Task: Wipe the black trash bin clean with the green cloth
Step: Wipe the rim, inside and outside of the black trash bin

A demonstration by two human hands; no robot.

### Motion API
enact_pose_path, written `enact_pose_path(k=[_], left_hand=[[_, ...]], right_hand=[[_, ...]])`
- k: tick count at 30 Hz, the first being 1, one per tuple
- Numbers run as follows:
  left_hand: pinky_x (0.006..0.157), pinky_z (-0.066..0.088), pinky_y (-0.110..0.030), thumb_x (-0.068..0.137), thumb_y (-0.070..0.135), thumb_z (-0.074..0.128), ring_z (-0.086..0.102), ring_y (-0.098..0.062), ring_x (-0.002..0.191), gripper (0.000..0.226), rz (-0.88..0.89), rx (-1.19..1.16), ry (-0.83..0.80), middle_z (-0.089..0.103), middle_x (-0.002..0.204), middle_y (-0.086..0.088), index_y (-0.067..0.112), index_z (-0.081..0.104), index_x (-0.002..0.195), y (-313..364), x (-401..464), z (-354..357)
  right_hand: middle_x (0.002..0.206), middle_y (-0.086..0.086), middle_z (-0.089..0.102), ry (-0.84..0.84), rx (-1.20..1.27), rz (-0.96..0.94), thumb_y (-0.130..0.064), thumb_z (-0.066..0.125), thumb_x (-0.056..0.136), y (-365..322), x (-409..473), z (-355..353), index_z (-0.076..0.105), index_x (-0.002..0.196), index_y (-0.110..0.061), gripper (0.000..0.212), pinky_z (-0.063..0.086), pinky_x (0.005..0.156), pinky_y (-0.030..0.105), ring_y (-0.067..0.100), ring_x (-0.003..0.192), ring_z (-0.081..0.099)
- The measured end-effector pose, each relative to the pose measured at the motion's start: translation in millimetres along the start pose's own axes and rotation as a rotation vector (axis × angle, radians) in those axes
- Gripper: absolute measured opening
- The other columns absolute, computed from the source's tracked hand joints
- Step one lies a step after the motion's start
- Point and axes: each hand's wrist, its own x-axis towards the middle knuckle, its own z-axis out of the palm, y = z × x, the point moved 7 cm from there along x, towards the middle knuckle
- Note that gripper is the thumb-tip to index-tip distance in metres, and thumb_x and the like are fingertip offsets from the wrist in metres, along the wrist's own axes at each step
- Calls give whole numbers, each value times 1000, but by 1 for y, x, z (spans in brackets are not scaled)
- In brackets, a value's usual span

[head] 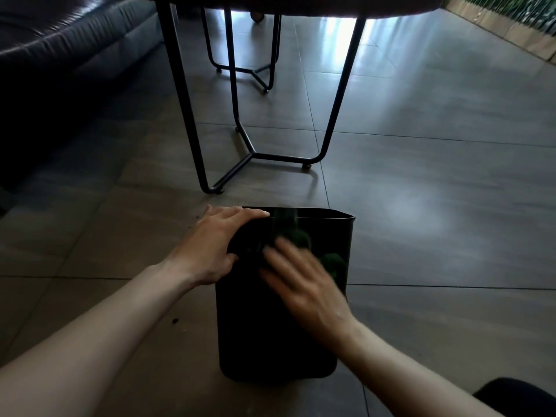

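The black trash bin (270, 335) lies on its side on the tiled floor (436, 236), base toward the person at 6 o'clock, open rim pointing away toward 12

The right hand (304, 284) rests palm down on the bin's upward wall, fingers spread flat and blurred, pressing the green cloth (296, 236) against the plastic; the cloth bunches out past the fingertips at 12 and 1 o'clock and reaches the rim. It looks pinned under the palm rather than gripped in a fist

The left hand (215, 245) sits at 10 o'clock of the right, open, palm on the bin's left upper corner, fingers stretched along the rim (319, 216); it steadies, grasps nothing

Judged step: wiping the outer wall near the mouth. To do it well, the left hand should bear down so the bin does not roll or slide, the right should keep the cloth flat under the palm, run overlapping strokes base to rim, then turn the bin for the other walls and the inside

Dark crumbs (174, 320) lie on the floor at 9 o'clock of the bin

Beyond, at 12 o'clock, stand black metal table legs (255, 152); a dark sofa (60, 40) at 10 o'clock
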Motion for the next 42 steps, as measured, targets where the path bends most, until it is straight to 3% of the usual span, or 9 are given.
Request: enact_pose_path(k=[3,6,9,13,21,27,34,38,42], left_hand=[[123,18,-51,67,5,76,34,-16,145,98,-5,1,3,50,147,13,51,37,144,-3,1,1],[124,16,-46,67,5,76,33,-16,146,98,5,6,16,49,149,11,51,37,145,-3,1,1],[125,14,-43,69,5,77,32,-16,147,97,5,0,24,48,150,10,50,37,146,-4,3,1],[123,13,-40,70,6,77,32,-17,146,97,9,13,23,48,150,10,49,37,147,-2,6,0],[124,17,-46,69,8,76,33,-16,146,99,18,35,15,49,149,12,53,33,145,-2,4,2],[120,15,-36,69,6,76,35,-16,144,96,20,22,30,50,146,12,51,37,145,3,4,-1],[125,15,-48,73,8,76,31,-14,147,95,31,52,1,47,150,14,50,35,147,8,-4,-3],[120,24,-39,75,10,76,32,-10,144,92,80,64,11,46,148,19,50,35,147,14,-10,-7],[121,20,-32,78,11,74,27,-3,146,91,158,55,-27,44,149,21,54,33,147,19,-17,-5]], right_hand=[[150,5,54,-198,-66,-361,-18,52,103,-41,-53,26,63,136,-20,34,46,111,47,33,139,49],[154,3,50,-260,-110,-455,-19,54,103,-31,-67,22,58,140,-25,38,45,113,47,29,140,49],[157,7,50,-144,-111,-171,-21,53,100,16,-33,-6,61,141,-26,42,44,114,50,32,137,54],[160,9,46,-1,-39,209,-22,55,94,49,4,-27,64,139,-19,46,39,118,52,33,150,40],[155,4,52,-252,-95,-382,-18,50,105,-27,-57,9,66,134,-25,33,50,107,42,29,146,46],[154,13,52,-18,-19,172,-17,62,95,45,-2,-35,69,133,-16,39,49,108,50,36,144,47],[109,7,68,-165,-22,41,-15,70,89,8,-13,-37,71,98,-15,9,55,75,47,34,100,63],[98,1,64,-22,125,406,-17,77,61,68,-8,-93,64,96,-22,37,51,63,37,31,89,60],[102,-3,69,-20,82,816,-10,84,62,161,-19,-142,63,106,-36,55,51,69,39,33,93,65]])
